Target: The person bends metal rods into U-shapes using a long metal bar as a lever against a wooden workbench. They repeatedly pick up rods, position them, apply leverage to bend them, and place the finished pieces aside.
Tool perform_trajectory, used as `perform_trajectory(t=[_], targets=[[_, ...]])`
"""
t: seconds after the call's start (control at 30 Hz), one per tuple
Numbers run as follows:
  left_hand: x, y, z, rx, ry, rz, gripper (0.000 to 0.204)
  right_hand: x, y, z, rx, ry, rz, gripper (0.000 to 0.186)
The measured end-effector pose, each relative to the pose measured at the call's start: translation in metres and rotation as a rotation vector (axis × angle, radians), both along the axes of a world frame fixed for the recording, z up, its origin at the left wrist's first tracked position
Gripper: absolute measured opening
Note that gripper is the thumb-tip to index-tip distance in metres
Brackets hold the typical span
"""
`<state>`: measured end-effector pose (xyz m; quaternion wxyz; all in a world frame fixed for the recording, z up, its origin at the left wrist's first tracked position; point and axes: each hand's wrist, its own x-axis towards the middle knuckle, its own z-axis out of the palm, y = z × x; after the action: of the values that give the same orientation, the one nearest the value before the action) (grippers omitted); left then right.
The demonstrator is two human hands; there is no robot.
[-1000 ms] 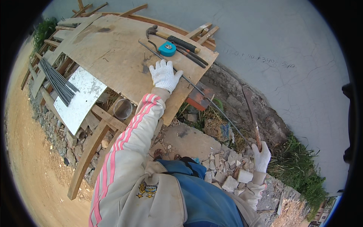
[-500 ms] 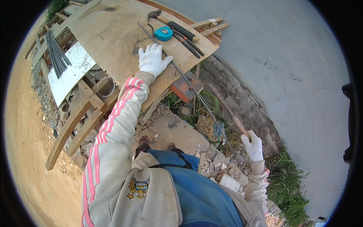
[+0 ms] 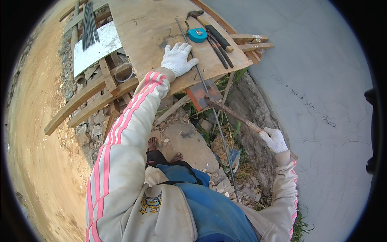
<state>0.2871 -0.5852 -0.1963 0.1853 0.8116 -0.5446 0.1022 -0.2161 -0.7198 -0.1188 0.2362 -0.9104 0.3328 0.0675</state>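
Note:
My left hand (image 3: 176,60), in a white knit glove, lies flat on a plywood board (image 3: 141,36) with its fingers spread. Its thumb crosses a long, thin steel rod (image 3: 223,137). From the board the rod runs over a reddish-brown block (image 3: 197,96) at the edge and down toward me. My right hand (image 3: 275,140), gloved too, is closed around a rusty metal bar (image 3: 238,117). The bar's far end meets the rod beside the block. Past my left hand lie a teal tape measure (image 3: 197,35), pincers (image 3: 217,50) and a claw hammer (image 3: 215,34).
Several dark rods (image 3: 90,28) lie on a white panel (image 3: 102,44) at the left. Curved wooden beams (image 3: 86,97) jut out below it. Rubble and a concrete slab (image 3: 185,145) lie around my feet. A grey wall (image 3: 318,80) rises on the right.
My right hand has raised the rusty bar, and its far end has come up against the rod by the block. The left hand stays flat on the board. The view has shifted.

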Motion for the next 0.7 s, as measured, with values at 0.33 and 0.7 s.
perform_trajectory(t=[0.33,0.7], targets=[[0.001,-0.001,-0.002,-0.019,-0.011,0.008,0.073,0.029,-0.052,-0.004,-0.109,0.142,0.131,0.051],[0.008,-0.007,-0.012,-0.033,-0.045,0.005,0.075,0.009,-0.012,-0.032,-0.168,0.02,-0.028,0.05]])
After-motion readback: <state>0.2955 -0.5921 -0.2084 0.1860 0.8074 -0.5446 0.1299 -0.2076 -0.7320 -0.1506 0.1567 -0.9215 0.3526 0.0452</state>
